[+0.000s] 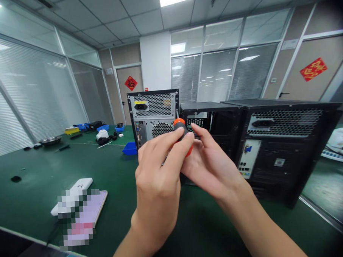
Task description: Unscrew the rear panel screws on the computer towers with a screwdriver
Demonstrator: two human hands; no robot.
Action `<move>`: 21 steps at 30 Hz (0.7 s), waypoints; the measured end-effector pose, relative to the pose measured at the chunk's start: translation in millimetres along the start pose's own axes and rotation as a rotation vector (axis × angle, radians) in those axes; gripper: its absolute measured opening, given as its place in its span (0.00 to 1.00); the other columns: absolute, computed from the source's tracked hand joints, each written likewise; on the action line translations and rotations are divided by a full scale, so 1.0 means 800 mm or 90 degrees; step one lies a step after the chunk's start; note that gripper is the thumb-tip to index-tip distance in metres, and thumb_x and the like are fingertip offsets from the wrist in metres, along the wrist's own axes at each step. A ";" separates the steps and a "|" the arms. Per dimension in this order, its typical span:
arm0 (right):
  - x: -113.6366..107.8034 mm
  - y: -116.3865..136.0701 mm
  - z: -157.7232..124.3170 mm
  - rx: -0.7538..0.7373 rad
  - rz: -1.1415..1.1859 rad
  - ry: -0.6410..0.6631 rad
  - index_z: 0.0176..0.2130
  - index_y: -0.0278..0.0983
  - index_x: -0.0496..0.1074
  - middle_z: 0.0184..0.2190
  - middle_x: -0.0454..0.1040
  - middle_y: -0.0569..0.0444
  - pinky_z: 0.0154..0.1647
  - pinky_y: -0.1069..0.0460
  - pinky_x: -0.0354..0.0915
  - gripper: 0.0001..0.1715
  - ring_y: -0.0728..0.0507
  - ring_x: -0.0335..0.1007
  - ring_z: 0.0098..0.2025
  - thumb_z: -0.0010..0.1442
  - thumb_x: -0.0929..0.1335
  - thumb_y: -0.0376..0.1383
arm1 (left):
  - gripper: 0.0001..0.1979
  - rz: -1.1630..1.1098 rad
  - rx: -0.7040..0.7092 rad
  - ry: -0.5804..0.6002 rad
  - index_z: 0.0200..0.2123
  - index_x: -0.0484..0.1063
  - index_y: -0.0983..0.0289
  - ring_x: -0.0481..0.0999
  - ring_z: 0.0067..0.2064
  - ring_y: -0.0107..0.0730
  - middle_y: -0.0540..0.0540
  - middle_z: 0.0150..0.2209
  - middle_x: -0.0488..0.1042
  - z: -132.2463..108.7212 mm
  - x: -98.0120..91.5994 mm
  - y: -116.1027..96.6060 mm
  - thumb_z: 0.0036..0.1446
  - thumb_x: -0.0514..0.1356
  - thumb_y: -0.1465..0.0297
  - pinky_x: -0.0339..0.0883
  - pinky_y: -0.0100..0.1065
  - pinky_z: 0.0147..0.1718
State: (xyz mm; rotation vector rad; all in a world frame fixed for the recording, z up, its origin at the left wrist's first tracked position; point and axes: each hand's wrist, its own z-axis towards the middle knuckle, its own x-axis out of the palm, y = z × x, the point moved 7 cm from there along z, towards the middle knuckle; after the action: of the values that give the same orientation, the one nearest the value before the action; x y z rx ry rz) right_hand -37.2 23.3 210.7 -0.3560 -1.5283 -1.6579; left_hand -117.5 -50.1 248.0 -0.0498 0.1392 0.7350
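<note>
A screwdriver (180, 123) with an orange and black handle points away from me, its metal shaft at the right rear edge of a computer case (154, 119). Whether its tip sits in a screw is too small to tell. The fingers of my left hand (159, 170) close around the handle from the left. My right hand (210, 164) cups the orange butt of the handle from the right, thumb raised; its other fingers are mostly hidden. The case stands upright with its back, power socket and vent grilles towards me.
Right of it stand an opened black case (210, 108) and a larger black case (277, 139). A blue bin (129, 148) touches the left side. A white power bank (77, 191) and a phone (92, 211) lie front left on the green table (114, 180). A metal bowl (49, 140) sits farther back.
</note>
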 end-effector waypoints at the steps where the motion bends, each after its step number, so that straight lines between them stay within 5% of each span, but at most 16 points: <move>1: 0.000 0.000 0.000 -0.001 -0.011 -0.007 0.32 0.39 0.72 0.25 0.72 0.59 0.39 0.52 0.64 0.14 0.50 0.68 0.32 0.58 0.64 0.46 | 0.14 -0.003 0.006 0.007 0.45 0.72 0.60 0.74 0.49 0.33 0.55 0.46 0.76 0.000 0.000 0.000 0.58 0.53 0.77 0.69 0.38 0.48; 11: -0.003 0.002 0.003 0.001 0.019 -0.110 0.30 0.38 0.73 0.27 0.75 0.62 0.35 0.57 0.64 0.10 0.54 0.69 0.30 0.56 0.68 0.43 | 0.15 -0.007 0.059 0.061 0.48 0.71 0.60 0.72 0.52 0.35 0.56 0.49 0.75 -0.001 0.000 0.000 0.59 0.54 0.76 0.67 0.40 0.50; 21: -0.008 0.005 0.010 -0.037 0.020 -0.079 0.33 0.38 0.74 0.26 0.74 0.63 0.35 0.59 0.66 0.10 0.55 0.69 0.30 0.50 0.73 0.40 | 0.16 -0.020 0.072 0.081 0.48 0.71 0.59 0.71 0.53 0.35 0.56 0.49 0.75 -0.002 0.002 -0.002 0.58 0.54 0.77 0.64 0.40 0.50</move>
State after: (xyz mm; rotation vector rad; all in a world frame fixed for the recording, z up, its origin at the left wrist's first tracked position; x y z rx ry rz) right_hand -32.9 33.4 210.5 -0.5199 -1.5597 -1.6849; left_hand -115.4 -50.7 246.3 0.0092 0.3001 0.6922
